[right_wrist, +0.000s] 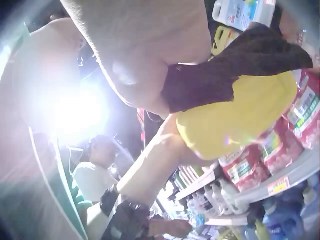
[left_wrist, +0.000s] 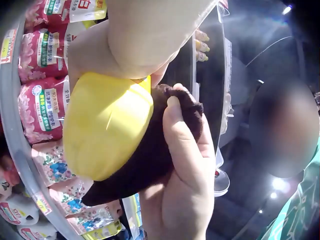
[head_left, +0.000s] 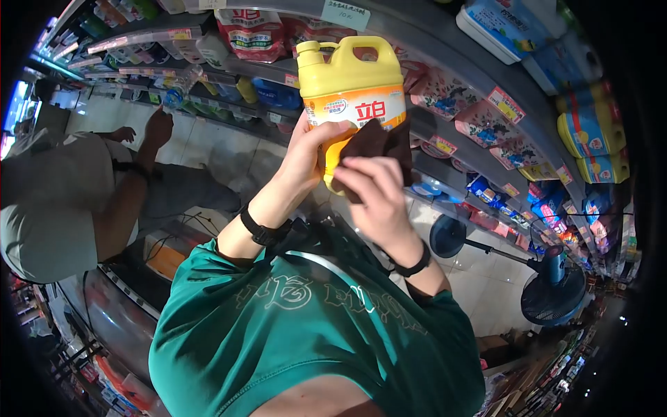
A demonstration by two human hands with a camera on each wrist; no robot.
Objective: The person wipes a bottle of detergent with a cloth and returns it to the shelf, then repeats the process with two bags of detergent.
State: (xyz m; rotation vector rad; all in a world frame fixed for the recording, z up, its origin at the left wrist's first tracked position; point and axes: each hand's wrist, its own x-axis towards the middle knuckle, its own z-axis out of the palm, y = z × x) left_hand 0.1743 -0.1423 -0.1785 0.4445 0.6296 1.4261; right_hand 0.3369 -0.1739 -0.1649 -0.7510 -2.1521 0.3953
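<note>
A yellow jug with an orange and white label is held upright in front of the shelves in the head view. My left hand grips its lower side, thumb across the label. A dark brown cloth lies against the jug's lower right part, pinched by my right hand. Seen by the left wrist camera, the jug's yellow base has the cloth along its edge, and the right hand bunches the cloth. The right wrist view shows the cloth draped over the jug.
Shelves with pink and red packs and more yellow jugs curve around the front and right. Another person stands at the left, an arm stretched toward a shelf. A black fan is at the right.
</note>
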